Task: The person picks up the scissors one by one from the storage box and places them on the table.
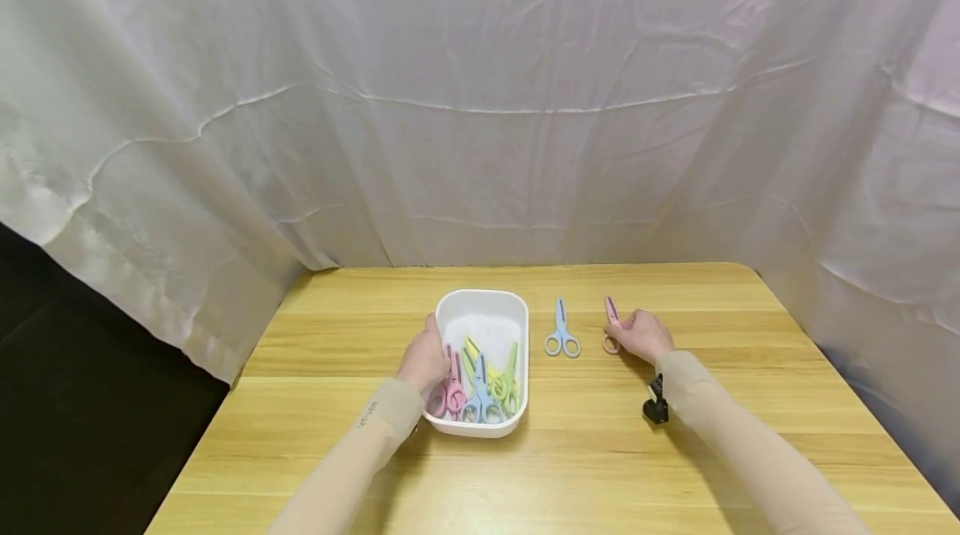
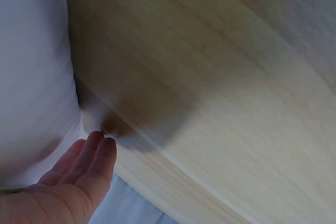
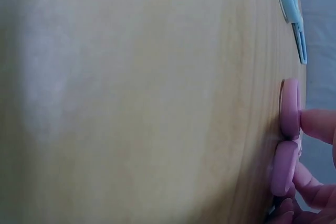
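Note:
On the wooden table, my left hand (image 1: pixel 424 358) holds the left side of a white plastic box (image 1: pixel 480 429), fingers along its outer wall (image 2: pixel 31 77) and thumb at the rim. Inside lie several pairs of scissors, among them pink scissors (image 1: pixel 454 395), blue scissors (image 1: pixel 481 389) and green scissors (image 1: pixel 511 381). To the right of the box, my right hand (image 1: pixel 643 337) pinches another pair of pink scissors (image 1: pixel 611 310) by the handle loops (image 3: pixel 290 109). Their blades point away from me, and the loops stay close over the tabletop. My fingers partly cover the handle.
Blue scissors (image 1: pixel 561 328) lie on the table (image 1: pixel 570 468) between the box and my right hand, blades pointing away. A pale curtain (image 1: pixel 495 177) hangs behind the far table edge and along both sides. A dark area (image 1: pixel 75 402) lies left of the table.

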Demonstrator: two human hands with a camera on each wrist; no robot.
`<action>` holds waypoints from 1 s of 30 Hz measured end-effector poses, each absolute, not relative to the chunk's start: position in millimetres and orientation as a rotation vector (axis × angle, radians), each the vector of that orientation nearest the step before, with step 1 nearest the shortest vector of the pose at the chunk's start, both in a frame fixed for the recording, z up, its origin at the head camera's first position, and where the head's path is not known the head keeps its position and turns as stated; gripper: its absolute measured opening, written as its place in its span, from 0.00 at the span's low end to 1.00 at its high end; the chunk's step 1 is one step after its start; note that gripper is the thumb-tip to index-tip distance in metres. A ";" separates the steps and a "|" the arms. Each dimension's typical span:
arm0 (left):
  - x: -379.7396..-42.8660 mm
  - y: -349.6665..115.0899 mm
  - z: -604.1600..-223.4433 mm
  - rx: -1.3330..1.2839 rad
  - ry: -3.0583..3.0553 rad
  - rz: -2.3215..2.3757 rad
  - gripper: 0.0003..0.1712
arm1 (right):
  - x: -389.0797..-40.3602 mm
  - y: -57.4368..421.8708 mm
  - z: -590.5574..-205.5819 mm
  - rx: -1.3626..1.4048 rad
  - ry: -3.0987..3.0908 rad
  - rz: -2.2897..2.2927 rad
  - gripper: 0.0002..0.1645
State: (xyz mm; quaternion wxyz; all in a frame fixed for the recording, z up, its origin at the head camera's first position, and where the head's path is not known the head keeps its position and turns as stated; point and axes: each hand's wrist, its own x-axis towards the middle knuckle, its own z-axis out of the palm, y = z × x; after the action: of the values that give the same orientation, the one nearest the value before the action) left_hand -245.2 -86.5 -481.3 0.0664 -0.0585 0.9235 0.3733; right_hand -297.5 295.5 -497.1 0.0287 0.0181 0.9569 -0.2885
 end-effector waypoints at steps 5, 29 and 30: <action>-244.0 -86.5 -480.1 -0.168 2.789 1.117 0.53 | -299.1 302.1 -496.1 0.035 2.870 -1.005 0.23; -242.7 -84.6 -477.3 -0.219 2.751 1.160 0.55 | -300.0 315.7 -494.4 -0.100 2.776 -0.996 0.23; -242.5 -84.5 -477.3 -0.220 2.752 1.162 0.54 | -300.1 315.2 -494.5 -0.095 2.773 -0.998 0.23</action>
State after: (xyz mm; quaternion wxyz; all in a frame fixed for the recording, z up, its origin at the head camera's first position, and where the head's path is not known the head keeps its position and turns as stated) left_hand -242.5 -84.5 -477.3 0.0730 -0.0734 0.9163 0.3870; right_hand -300.1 315.2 -494.5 0.0966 -0.0321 0.9361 -0.3368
